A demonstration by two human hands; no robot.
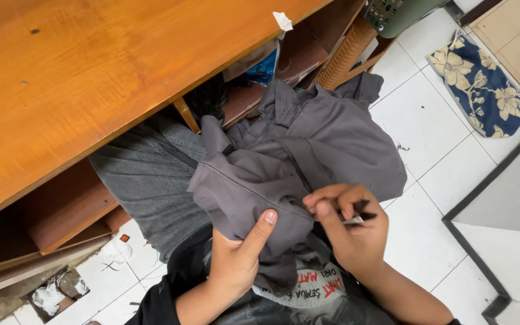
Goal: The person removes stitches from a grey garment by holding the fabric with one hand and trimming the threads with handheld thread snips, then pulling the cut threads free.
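Observation:
A grey garment (308,150) lies bunched over my lap, draped across my grey jeans (145,174). My left hand (236,259) grips a fold of the grey cloth from below, thumb pressed up on the fabric. My right hand (350,225) pinches a small dark tool with a pale metal tip (359,215) against the cloth's edge, right beside the left thumb. What kind of tool it is cannot be told, as the fingers hide most of it.
An orange-brown wooden table top (103,72) reaches over my knees, with shelves (61,210) below it. White floor tiles (428,120) spread to the right. A blue floral mat (482,87) lies at the upper right. A scrap of white paper (283,20) sits on the table edge.

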